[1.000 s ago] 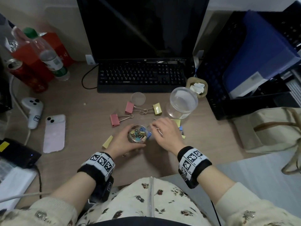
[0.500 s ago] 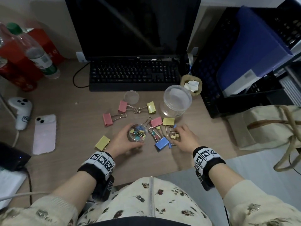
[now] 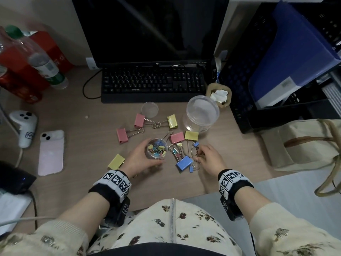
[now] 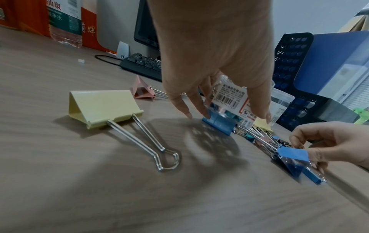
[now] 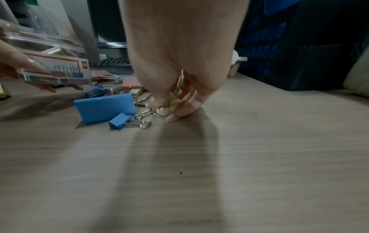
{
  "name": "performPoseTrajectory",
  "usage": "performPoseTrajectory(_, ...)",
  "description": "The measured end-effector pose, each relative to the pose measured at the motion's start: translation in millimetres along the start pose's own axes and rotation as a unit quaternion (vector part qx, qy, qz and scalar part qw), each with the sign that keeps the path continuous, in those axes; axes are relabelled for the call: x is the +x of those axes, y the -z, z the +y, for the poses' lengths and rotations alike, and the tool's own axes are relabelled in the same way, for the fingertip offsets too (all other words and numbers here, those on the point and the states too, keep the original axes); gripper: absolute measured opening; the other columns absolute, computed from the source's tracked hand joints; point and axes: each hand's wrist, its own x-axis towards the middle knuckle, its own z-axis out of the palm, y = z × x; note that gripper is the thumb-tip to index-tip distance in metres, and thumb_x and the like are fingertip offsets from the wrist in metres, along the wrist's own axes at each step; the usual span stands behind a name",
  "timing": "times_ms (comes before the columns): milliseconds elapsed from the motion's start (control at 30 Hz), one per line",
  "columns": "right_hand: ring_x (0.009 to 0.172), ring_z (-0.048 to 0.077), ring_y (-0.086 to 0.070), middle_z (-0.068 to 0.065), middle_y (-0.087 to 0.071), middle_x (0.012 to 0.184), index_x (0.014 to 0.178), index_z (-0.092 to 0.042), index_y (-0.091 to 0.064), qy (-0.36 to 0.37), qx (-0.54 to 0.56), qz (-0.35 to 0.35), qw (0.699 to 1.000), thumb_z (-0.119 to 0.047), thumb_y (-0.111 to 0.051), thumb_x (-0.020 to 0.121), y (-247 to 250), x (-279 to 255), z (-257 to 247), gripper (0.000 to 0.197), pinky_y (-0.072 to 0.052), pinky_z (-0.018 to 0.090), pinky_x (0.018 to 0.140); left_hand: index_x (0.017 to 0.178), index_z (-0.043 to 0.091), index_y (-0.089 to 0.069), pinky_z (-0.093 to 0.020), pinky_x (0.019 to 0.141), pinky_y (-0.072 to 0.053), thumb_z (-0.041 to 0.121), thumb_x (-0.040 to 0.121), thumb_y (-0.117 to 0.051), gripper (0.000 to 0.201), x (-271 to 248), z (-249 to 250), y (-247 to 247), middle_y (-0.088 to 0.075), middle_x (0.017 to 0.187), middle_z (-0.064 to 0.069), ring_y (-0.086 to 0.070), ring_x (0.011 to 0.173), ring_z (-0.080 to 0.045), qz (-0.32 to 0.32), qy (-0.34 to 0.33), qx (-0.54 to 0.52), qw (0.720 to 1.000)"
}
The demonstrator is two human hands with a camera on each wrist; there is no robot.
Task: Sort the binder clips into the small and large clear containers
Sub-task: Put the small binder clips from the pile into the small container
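My left hand grips the small clear container, which holds several small coloured clips; its label shows between the fingers. My right hand is just right of it, at a pile of clips on the desk. Its fingertips pinch a small yellow clip by its wire handles. A large blue clip and a small blue clip lie beside that hand. The large clear container stands behind the pile.
Large pink clips and yellow clips lie scattered around the containers. A small clear lid sits before the keyboard. A phone and a controller are on the left, a black crate on the right.
My right hand has left the small container's mouth and moved right to the pile, where it now pinches a small clip. The left hand still holds the small container.
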Motion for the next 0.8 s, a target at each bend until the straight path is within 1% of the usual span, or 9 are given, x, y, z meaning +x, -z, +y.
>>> performPoseTrajectory(67, 0.087, 0.017, -0.050, -0.002, -0.049, 0.095, 0.094, -0.010, -0.056, -0.003, 0.006, -0.005, 1.000, -0.017, -0.065, 0.088, 3, 1, 1, 0.013, -0.040, 0.027, 0.076, 0.139, 0.028, -0.044, -0.027, 0.099, -0.045, 0.039, 0.058, -0.092, 0.094, 1, 1, 0, -0.053, 0.121, 0.015, -0.055, 0.112, -0.010, -0.001, -0.001, 0.000, 1.000)
performPoseTrajectory(167, 0.091, 0.020, -0.054, -0.001, -0.051, 0.095, 0.091, -0.012, -0.056, -0.007, 0.028, 0.010, 1.000, -0.016, -0.065, 0.088, 10, 2, 2, 0.010, -0.040, 0.026, 0.078, 0.138, 0.028, -0.045, -0.025, 0.099, -0.045, 0.039, 0.059, -0.092, 0.092, 2, 3, -1, -0.054, 0.124, 0.016, -0.056, 0.112, -0.008, -0.002, -0.009, -0.002, 1.000)
performPoseTrajectory(333, 0.086, 0.014, -0.054, -0.004, -0.053, 0.093, 0.089, -0.019, -0.055, 0.000, 0.057, 0.062, 0.996, -0.026, -0.066, 0.088, 26, 3, -2, 0.013, -0.043, 0.025, 0.076, 0.135, 0.032, -0.046, -0.034, 0.102, -0.048, 0.043, 0.056, -0.092, 0.092, 5, 5, 0, -0.057, 0.126, 0.014, -0.058, 0.112, -0.009, -0.003, -0.022, 0.000, 1.000)
performPoseTrajectory(400, 0.081, 0.009, -0.054, -0.007, -0.053, 0.092, 0.090, -0.018, -0.058, 0.021, 0.079, 0.080, 0.993, -0.028, -0.067, 0.088, 33, 4, -11, 0.013, -0.044, 0.023, 0.075, 0.135, 0.033, -0.046, -0.035, 0.102, -0.049, 0.046, 0.055, -0.091, 0.093, 6, 7, 1, -0.058, 0.126, 0.014, -0.059, 0.111, -0.009, -0.007, -0.026, 0.004, 1.000)
performPoseTrajectory(467, 0.077, 0.003, -0.051, -0.009, -0.053, 0.090, 0.091, -0.016, -0.060, 0.050, 0.112, 0.093, 0.988, -0.029, -0.067, 0.088, 38, 4, -26, 0.015, -0.042, 0.019, 0.072, 0.133, 0.035, -0.047, -0.036, 0.101, -0.050, 0.048, 0.053, -0.091, 0.092, 6, 9, 2, -0.058, 0.126, 0.015, -0.059, 0.111, -0.007, -0.011, -0.031, 0.007, 0.999)
performPoseTrajectory(567, 0.080, -0.004, -0.049, -0.016, -0.052, 0.091, 0.093, -0.019, -0.060, 0.099, 0.146, 0.091, 0.980, -0.032, -0.067, 0.088, 44, 5, -59, 0.015, -0.039, 0.013, 0.072, 0.130, 0.037, -0.048, -0.036, 0.100, -0.051, 0.057, 0.048, -0.090, 0.094, 7, 14, 1, -0.059, 0.123, 0.016, -0.060, 0.110, -0.006, -0.022, -0.038, 0.009, 0.999)
performPoseTrajectory(667, 0.077, -0.001, -0.052, -0.009, -0.058, 0.091, 0.093, -0.017, -0.062, 0.149, 0.178, 0.082, 0.969, -0.034, -0.070, 0.084, 43, 5, -88, 0.020, -0.042, 0.012, 0.070, 0.129, 0.034, -0.050, -0.035, 0.098, -0.051, 0.069, 0.039, -0.084, 0.102, 6, 19, -3, -0.061, 0.120, 0.015, -0.061, 0.108, -0.005, -0.030, -0.052, 0.005, 0.998)
performPoseTrajectory(733, 0.076, 0.006, -0.057, -0.005, -0.063, 0.089, 0.096, -0.016, -0.065, 0.169, 0.194, 0.072, 0.964, -0.035, -0.073, 0.082, 40, 6, -99, 0.025, -0.047, 0.016, 0.069, 0.130, 0.029, -0.052, -0.033, 0.099, -0.050, 0.063, 0.043, -0.086, 0.099, 5, 22, -5, -0.062, 0.119, 0.014, -0.060, 0.107, -0.001, -0.033, -0.067, 0.002, 0.997)
performPoseTrajectory(800, 0.079, 0.005, -0.060, -0.006, -0.065, 0.091, 0.101, -0.018, -0.066, 0.175, 0.201, 0.058, 0.962, -0.038, -0.071, 0.084, 38, 6, -102, 0.027, -0.052, 0.020, 0.073, 0.130, 0.028, -0.052, -0.031, 0.098, -0.050, 0.049, 0.051, -0.091, 0.090, 4, 24, -6, -0.062, 0.118, 0.015, -0.060, 0.105, 0.003, -0.039, -0.073, -0.002, 0.997)
